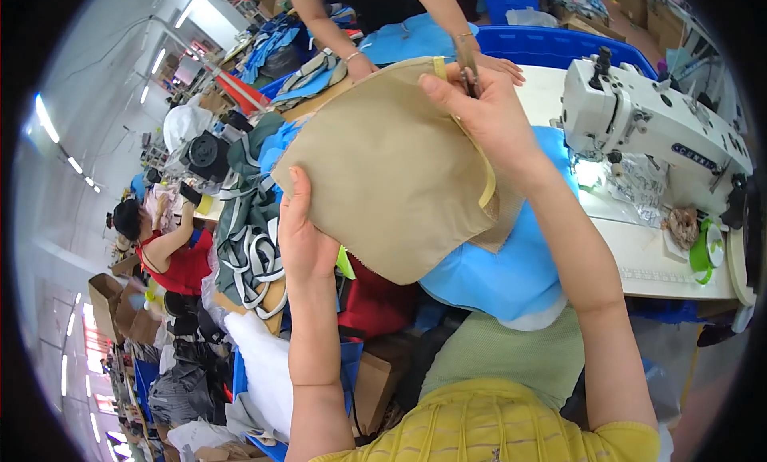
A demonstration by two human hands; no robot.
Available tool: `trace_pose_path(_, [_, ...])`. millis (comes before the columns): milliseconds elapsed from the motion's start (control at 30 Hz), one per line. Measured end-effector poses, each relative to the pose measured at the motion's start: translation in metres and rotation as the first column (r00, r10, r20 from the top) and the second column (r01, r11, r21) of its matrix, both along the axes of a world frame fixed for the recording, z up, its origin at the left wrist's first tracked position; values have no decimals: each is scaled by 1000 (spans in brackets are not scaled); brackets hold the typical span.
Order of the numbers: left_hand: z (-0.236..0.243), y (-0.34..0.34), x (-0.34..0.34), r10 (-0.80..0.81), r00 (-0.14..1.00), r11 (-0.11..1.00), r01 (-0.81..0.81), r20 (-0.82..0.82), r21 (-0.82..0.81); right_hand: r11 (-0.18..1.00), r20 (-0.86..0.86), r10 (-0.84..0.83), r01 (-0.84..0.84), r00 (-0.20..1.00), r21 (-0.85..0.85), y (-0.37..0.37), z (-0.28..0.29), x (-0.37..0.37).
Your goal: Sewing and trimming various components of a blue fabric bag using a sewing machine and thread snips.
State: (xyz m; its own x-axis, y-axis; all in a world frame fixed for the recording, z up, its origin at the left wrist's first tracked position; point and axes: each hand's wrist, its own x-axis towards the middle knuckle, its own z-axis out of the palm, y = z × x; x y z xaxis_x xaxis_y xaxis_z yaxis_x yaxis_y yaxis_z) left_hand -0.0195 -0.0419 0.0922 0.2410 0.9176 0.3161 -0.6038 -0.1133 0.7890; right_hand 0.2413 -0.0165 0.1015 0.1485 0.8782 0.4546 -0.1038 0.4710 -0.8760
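Observation:
A tan fabric piece (383, 166) with yellow binding (489, 182) along part of its right edge is held up in front of me. My left hand (306, 234) grips its left edge, thumb on the front face and the other fingers hidden behind. At the upper right corner, my right hand (491, 106) is closed around dark metal scissors (468, 69), with its thumb by the cloth's edge. Whether those fingers also pinch the cloth cannot be made out. Below the tan piece, blue fabric (499, 270) hangs over my lap and the table edge.
A white sewing machine (647, 118) with its lamp lit stands at the right on a white table (647, 258). A green tape-like holder (706, 252) lies near its edge. Across the table are a co-worker's hands (361, 67). Dark green fabric with white strips (248, 230) heaps at the left.

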Motion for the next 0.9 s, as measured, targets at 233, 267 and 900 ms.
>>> trace_pose_path(233, [3,-2,-13,88,990,996,-86,-113,28,941,-265,224,-278,938,-191,-6,-4,6])
trace_pose_path(267, [3,-2,-14,100,983,995,-99,-155,13,929,-257,301,-344,918,-139,-6,-5,6])
trace_pose_path(900, [-1,-6,1,-18,971,999,24,-237,22,968,-109,-88,59,990,-244,-18,-29,10])
